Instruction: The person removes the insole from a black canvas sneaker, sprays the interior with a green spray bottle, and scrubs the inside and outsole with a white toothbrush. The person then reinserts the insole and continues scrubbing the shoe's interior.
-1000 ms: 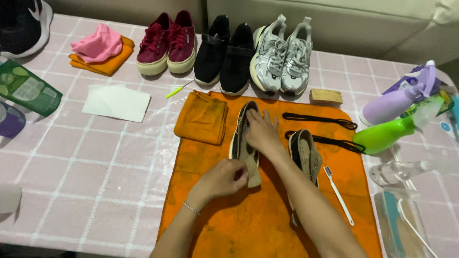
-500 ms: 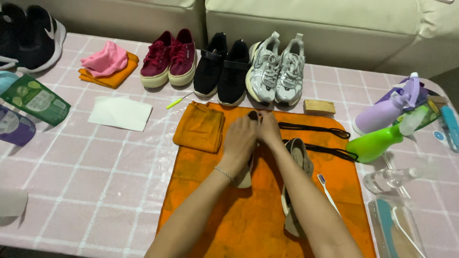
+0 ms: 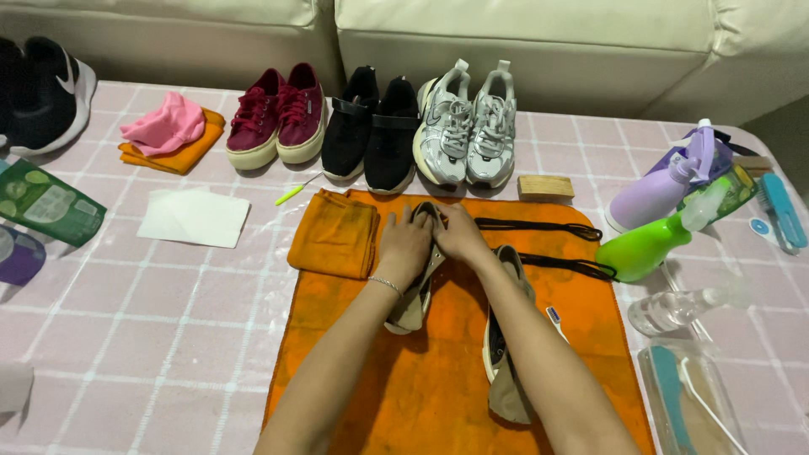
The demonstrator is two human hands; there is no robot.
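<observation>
1. Your left hand (image 3: 406, 244) lies palm down over the upper part of a beige shoe (image 3: 419, 282), fingers curled around its near end, grasping it.
2. Your right hand (image 3: 459, 232) meets the left at that same end of the shoe, fingers bent and pinching the shoe's edge; the two hands touch each other.
3. Both forearms come up from the bottom edge and converge over the shoe, the right one crossing above a second beige shoe (image 3: 506, 337) that lies on its side.
4. The held shoe rests on the orange mat (image 3: 421, 396), near its far edge, just beside a folded orange cloth (image 3: 335, 233) on your left.
5. Two black laces (image 3: 539, 226) lie stretched out on the mat to the right of your hands.
6. Beyond the mat stand maroon sneakers (image 3: 278, 118), black shoes (image 3: 375, 126) and grey-white trainers (image 3: 468, 126) in a row.
7. A green spray bottle (image 3: 645, 248) lies near the mat's right edge.
</observation>
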